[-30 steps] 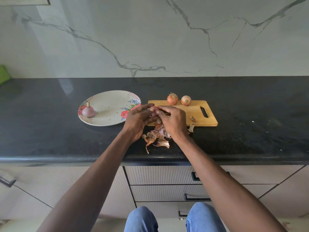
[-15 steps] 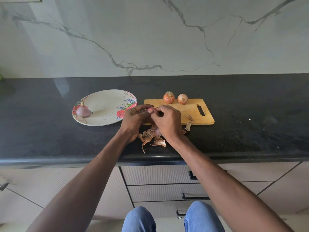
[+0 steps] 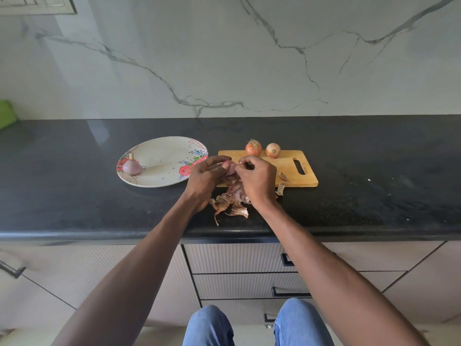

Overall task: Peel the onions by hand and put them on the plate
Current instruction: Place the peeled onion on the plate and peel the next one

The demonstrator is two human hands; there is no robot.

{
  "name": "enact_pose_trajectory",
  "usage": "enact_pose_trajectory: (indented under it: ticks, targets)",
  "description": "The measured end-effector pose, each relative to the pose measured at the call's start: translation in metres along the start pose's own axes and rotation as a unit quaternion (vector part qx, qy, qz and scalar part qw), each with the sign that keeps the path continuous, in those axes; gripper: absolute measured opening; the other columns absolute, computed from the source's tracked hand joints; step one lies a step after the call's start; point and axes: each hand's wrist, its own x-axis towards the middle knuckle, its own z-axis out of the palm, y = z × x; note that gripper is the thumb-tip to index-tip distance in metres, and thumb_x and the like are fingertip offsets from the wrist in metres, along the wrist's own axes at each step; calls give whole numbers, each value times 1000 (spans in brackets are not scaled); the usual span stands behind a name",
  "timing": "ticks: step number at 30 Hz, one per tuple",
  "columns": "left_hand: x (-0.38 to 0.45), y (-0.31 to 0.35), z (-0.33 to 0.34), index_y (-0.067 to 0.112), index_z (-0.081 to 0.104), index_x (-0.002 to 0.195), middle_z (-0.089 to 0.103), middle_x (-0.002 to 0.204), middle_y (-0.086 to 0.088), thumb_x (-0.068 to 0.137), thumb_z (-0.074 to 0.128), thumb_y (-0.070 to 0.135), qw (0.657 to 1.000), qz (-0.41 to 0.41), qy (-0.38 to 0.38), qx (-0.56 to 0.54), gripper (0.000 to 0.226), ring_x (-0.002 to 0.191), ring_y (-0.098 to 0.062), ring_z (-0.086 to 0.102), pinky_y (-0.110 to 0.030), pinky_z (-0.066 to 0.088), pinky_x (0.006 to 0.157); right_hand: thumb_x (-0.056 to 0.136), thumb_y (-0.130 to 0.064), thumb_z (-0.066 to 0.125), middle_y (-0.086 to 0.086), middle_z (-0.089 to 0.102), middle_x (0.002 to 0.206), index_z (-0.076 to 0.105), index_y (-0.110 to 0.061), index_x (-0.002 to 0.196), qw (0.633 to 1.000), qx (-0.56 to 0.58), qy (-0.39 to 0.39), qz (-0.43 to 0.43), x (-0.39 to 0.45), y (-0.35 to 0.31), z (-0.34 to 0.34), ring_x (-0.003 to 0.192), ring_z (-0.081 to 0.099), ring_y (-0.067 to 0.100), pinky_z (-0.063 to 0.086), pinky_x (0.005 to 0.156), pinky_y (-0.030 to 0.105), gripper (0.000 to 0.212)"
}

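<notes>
My left hand (image 3: 205,179) grips a pink, partly peeled onion (image 3: 230,168) above the counter, just left of the wooden cutting board (image 3: 287,171). My right hand (image 3: 258,181) pinches a strip of its skin at the top; most of the onion is hidden by both hands. Two unpeeled brown onions (image 3: 253,147) (image 3: 273,150) sit at the board's far edge. A peeled purple onion (image 3: 131,166) lies on the left side of the floral plate (image 3: 162,161). A heap of loose onion skins (image 3: 230,203) lies on the counter under my hands.
The black counter (image 3: 74,196) ends in a front edge close below the skins. Skin scraps (image 3: 282,183) lie at the board's near right edge. A green object (image 3: 6,113) shows at the far left. Drawers (image 3: 249,260) are below the counter.
Both hands stay together on the onion, with my right hand's fingers now pinching the skin at its top. The view has shifted slightly; nothing else on the counter moved.
</notes>
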Motion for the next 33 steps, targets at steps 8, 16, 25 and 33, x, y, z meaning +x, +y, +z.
enact_pose_trajectory:
  ticks: [8,16,25,33]
  targets:
    - [-7,9,10,0,61,110,69,100,-16,102,46,-3,995,-53,23,-76,17,86,-22,73,-32,62,77,81,-10,75,-4,73,77,76,-11,83,989,62,-17,129,4,-3,-5,73,69,10,57,67,26,2]
    - [-7,-4,16,3,69,105,73,94,-16,89,74,12,996,-3,93,-13,19,86,-28,70,-46,57,89,81,-6,76,2,74,76,75,-12,80,977,131,-33,167,3,-6,-10,72,72,17,61,66,30,6]
    - [-4,-7,11,4,71,103,76,87,-8,96,64,6,992,-15,120,-47,9,81,-22,72,-39,59,84,83,-6,72,0,75,77,75,-14,80,978,109,28,175,5,2,-11,69,71,12,59,66,29,9]
    - [-8,-6,12,4,69,108,74,99,-14,96,64,2,987,-6,142,-74,13,90,-25,73,-37,59,89,86,-20,75,-1,75,103,77,-9,104,1000,0,-13,26,0,0,-8,88,68,5,58,80,25,21]
